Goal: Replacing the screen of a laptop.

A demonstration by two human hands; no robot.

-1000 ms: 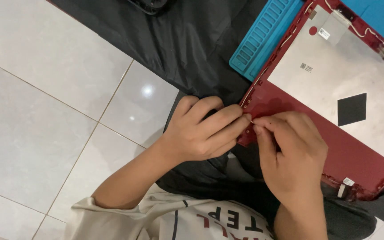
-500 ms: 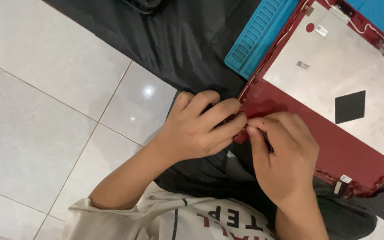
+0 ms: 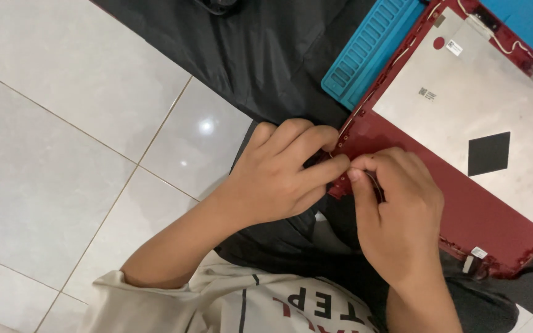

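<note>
Spreading across white floor tiles [image 3: 63, 123], a black cloth [image 3: 266, 55] holds a blue ridged mat [image 3: 371, 49]. On it lies a red laptop lid shell [image 3: 464, 203] with a silver panel [image 3: 495, 117] inside. At its near corner, the left hand [image 3: 279, 179] and right hand [image 3: 402, 216] meet, fingertips pinched narrowly on the shell's edge and a thin wire [image 3: 374, 185].
</note>
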